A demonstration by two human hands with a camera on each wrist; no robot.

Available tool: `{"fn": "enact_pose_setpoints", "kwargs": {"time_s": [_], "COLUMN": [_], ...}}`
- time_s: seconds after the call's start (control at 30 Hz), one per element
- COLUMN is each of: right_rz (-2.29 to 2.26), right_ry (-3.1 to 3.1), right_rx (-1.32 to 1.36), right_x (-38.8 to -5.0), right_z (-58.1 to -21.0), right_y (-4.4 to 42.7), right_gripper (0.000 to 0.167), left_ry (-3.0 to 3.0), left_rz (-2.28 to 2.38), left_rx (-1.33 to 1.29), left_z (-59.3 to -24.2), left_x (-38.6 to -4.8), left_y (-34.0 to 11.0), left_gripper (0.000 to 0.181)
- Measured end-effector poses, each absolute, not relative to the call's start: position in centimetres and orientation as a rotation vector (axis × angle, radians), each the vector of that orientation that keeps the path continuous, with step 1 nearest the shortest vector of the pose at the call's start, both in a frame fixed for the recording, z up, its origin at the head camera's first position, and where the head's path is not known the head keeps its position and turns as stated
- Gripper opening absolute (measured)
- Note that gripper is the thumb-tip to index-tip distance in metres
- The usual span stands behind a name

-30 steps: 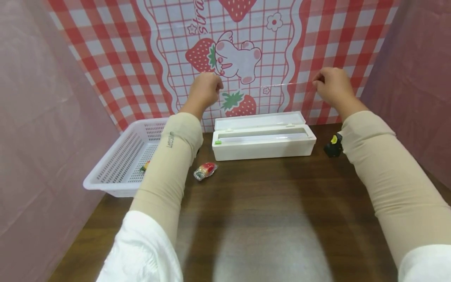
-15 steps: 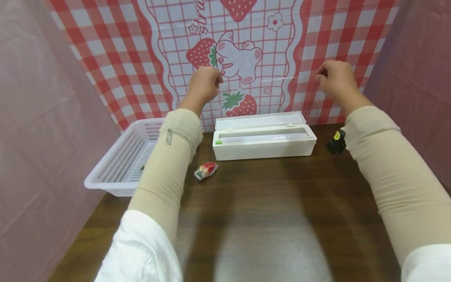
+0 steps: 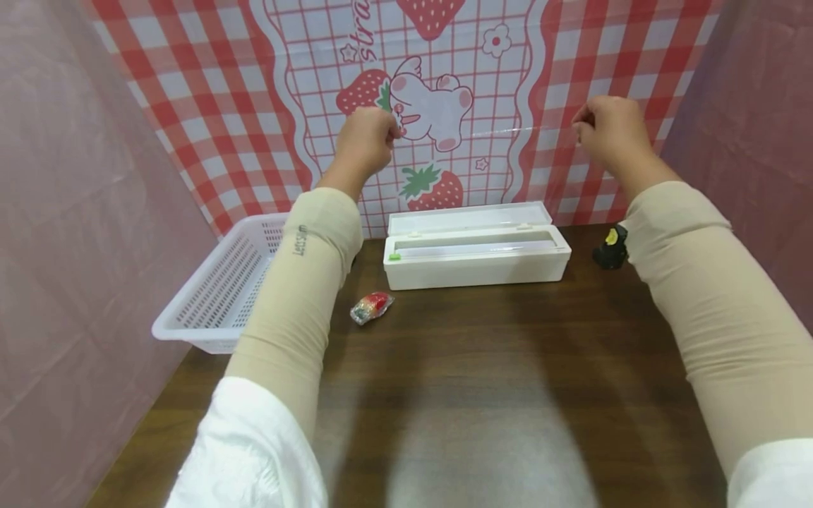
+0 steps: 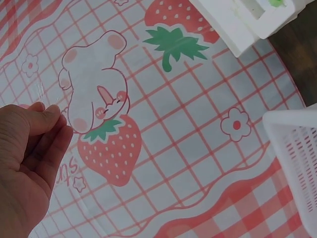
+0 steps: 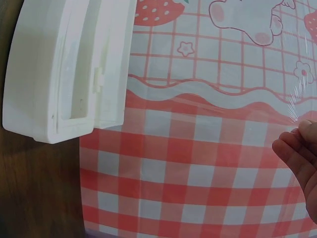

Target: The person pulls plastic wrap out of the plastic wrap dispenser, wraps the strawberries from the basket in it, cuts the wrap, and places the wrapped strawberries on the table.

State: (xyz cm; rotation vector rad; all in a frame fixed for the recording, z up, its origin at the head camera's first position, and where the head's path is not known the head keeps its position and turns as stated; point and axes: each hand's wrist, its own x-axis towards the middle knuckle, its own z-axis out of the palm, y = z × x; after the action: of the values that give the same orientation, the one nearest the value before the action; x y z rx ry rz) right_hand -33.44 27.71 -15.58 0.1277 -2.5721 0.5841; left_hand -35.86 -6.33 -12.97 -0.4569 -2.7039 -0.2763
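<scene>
A nearly invisible sheet of cling film (image 5: 298, 103) stretches between both raised hands, showing only as glints and fine creases. In the left wrist view, the left hand (image 4: 32, 163) pinches one corner between thumb and fingertips. The right hand (image 5: 304, 153) pinches the other corner at the edge of the right wrist view. Below the hands stands a white cling film dispenser (image 3: 476, 271), its lid tipped back and a green slider (image 3: 394, 257) at its left end. In front of it, left of centre, lies a small red, yellow and green item (image 3: 371, 307) in clear wrap.
A white slotted basket (image 3: 166, 326) stands at the left, partly behind the left forearm. Beside the right sleeve sits a small black and yellow object (image 3: 611, 248), partly covered. A strawberry-print checked cloth (image 3: 584, 63) hangs behind; pink cloth (image 3: 63, 212) closes both sides.
Both hands have risen a little, the right one also drifting slightly rightward, with the film going up between them. The dispenser, basket and wrapped item stay put.
</scene>
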Motion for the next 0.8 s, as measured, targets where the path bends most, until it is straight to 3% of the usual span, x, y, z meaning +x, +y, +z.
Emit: {"fn": "enact_pose_setpoints", "kwargs": {"time_s": [0.8], "right_rz": [0.519], "right_ry": [-2.508], "right_rx": [0.144], "right_x": [-33.1], "right_z": [-13.7], "right_y": [28.1], "right_gripper": [0.031], "left_ry": [-2.668], "left_rz": [-0.271], "left_rx": [-0.444], "left_z": [-10.6], "left_x": [-35.5], "left_y": [-5.9], "left_gripper": [0.038]}}
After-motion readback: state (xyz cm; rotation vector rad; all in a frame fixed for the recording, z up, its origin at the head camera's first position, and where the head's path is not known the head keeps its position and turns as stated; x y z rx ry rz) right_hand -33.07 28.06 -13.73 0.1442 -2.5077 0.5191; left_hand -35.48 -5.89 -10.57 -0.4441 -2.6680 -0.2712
